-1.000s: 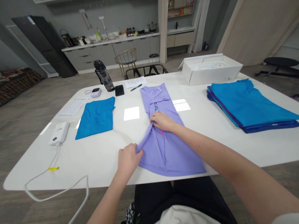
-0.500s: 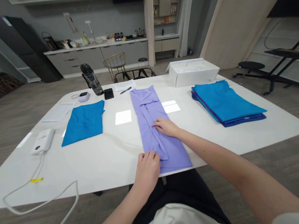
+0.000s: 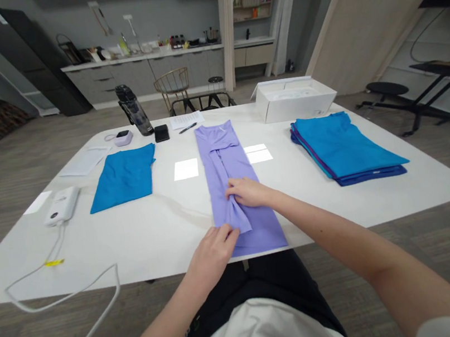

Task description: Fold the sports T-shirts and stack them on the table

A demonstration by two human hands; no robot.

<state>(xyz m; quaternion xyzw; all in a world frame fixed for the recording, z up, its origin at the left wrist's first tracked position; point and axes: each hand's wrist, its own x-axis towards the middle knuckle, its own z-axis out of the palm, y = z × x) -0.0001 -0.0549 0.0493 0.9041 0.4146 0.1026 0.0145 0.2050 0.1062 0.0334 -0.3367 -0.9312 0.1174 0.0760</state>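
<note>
A lavender shirt (image 3: 224, 171) lies lengthwise in front of me, folded into a long narrow strip, its collar end away from me. One sleeve runs down along its top. My right hand (image 3: 247, 191) pinches that sleeve about midway, raising small creases in the cloth. Nearer the table's front edge, my left hand (image 3: 215, 247) has its fingers closed at the sleeve's lower left corner, by the cuff. The fingertips of both hands are partly hidden by the cloth and knuckles.
Left of the shirt lies a folded blue garment (image 3: 124, 178), with a white power bank (image 3: 62, 205) and cable beyond it. A stack of folded garments (image 3: 344, 145) sits right. Behind stand a white box (image 3: 295, 103), a bottle (image 3: 135, 111), a black wallet (image 3: 161, 133) and a pen (image 3: 187, 128).
My right hand has drawn the sleeve slightly to the left and gathered it. My left hand has shifted a little left along with the cuff. The camera view has tilted slightly down.
</note>
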